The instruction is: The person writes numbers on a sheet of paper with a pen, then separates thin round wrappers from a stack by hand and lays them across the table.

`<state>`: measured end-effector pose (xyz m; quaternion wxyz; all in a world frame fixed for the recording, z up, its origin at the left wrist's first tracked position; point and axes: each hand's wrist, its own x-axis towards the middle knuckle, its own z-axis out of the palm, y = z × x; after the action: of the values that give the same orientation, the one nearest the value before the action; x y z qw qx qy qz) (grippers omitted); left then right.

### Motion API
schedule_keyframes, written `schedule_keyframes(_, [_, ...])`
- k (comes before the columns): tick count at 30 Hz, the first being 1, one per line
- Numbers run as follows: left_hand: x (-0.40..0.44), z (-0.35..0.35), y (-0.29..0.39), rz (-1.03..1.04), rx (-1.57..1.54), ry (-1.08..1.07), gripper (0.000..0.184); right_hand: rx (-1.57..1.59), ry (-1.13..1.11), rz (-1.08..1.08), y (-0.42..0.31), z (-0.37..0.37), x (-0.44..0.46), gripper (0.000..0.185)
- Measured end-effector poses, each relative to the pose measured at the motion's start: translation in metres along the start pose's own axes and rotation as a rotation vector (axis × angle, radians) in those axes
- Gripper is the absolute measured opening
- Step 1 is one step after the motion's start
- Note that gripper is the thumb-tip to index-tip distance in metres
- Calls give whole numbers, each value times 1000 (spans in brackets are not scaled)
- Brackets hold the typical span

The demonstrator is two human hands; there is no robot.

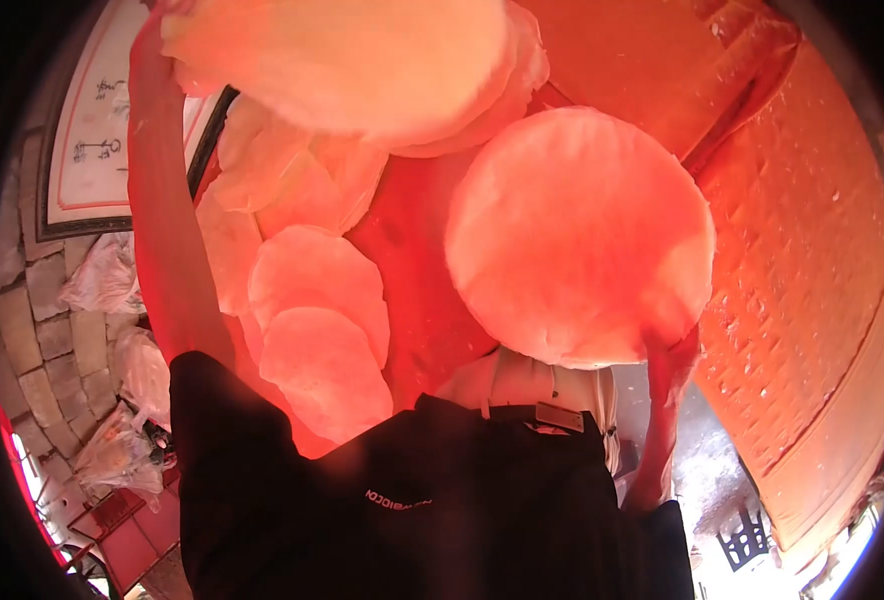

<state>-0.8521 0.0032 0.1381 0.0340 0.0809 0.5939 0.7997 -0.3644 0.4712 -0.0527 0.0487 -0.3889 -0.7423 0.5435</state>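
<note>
A large pale dough round [342, 60] fills the top of the view, apparently raised above others. My left hand [176, 6] is at its left edge, closed on it, its fingers mostly cut off by the frame. Lower right of it, my right hand [670, 345] grips the near edge of another big dough round [577, 230], thumb on top and the other fingers hidden underneath. Left of this round, smaller rounds [327, 365] overlap on the red surface [422, 270], with more flat pieces [307, 190] behind them.
An orange padded cover [802, 290] spreads along the right. At the left are a framed board with writing [87, 150], plastic bags [127, 450] on a paved floor [47, 340], and a red-topped stool or table [132, 540]. A dark slatted object [745, 538] is at the lower right.
</note>
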Motion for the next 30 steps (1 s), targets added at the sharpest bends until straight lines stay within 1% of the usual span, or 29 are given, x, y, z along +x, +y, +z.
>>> schedule_keyframes(2, [-8,-30,-12,50,315,120,20,-46,42,-76,-7,0,-4,59])
schedule_keyframes(3, [-35,-17,-32,3,288,301,19,-68,64,-113,-7,0,-5,59])
schedule_keyframes(4, [-65,-10,-59,-43,258,481,19,1,34,-119,-5,-1,-6,59])
schedule_keyframes(5, [-72,-72,-98,-37,266,404,21,68,3,-125,-1,-2,-8,59])
schedule_keyframes(6, [-84,-74,-129,-183,338,472,39,132,-27,-132,0,-2,-9,59])
schedule_keyframes(7, [-109,-45,-149,-424,356,364,37,65,-23,-144,-2,-1,-9,57])
schedule_keyframes(8, [-168,-8,-199,-2,233,-297,29,-8,-25,-157,-7,3,-13,54])
schedule_keyframes(10, [-231,119,-245,-430,177,-254,30,-158,-43,-192,-23,17,-21,50])
schedule_keyframes(11, [-260,155,-275,-538,100,-403,35,-231,-54,-215,-31,27,-25,47])
schedule_keyframes(12, [-278,202,-272,-591,129,-503,37,-302,-63,-240,-38,36,-29,45])
schedule_keyframes(13, [-292,248,-247,-656,214,-579,38,-233,-118,-338,-44,47,-27,46])
schedule_keyframes(14, [-300,286,-216,-721,299,-620,40,-161,-171,-433,-49,58,-25,46])
schedule_keyframes(15, [-298,308,-199,-775,366,-628,41,-161,-193,-422,-60,65,-27,49])
schedule_keyframes(18, [-299,297,-217,-676,405,-517,43,-96,-354,-465,-56,56,-23,54])
schedule_keyframes(19, [-308,288,-249,-471,214,-427,40,-81,-355,-439,-52,50,-23,54])
schedule_keyframes(20, [-317,279,-282,-259,29,-374,38,-142,-292,-457,-45,42,-21,53])
schedule_keyframes(23, [-272,246,-209,-73,-52,-493,37,-332,-101,-503,-18,13,-7,49])
schedule_keyframes(24, [-261,239,-177,-107,-4,-449,28,-400,-32,-523,-8,1,1,47])
schedule_keyframes(26, [-239,224,-112,-180,87,-366,14,-381,-7,-392,2,-15,12,43])
schedule_keyframes(28, [-229,180,-80,-150,165,-212,15,-330,25,-263,0,-24,16,42])
schedule_keyframes(29, [-227,151,-71,-103,171,-122,15,-369,16,-294,6,-31,19,44])
schedule_keyframes(30, [-230,118,-65,-56,188,-12,16,-324,15,-263,10,-35,21,44])
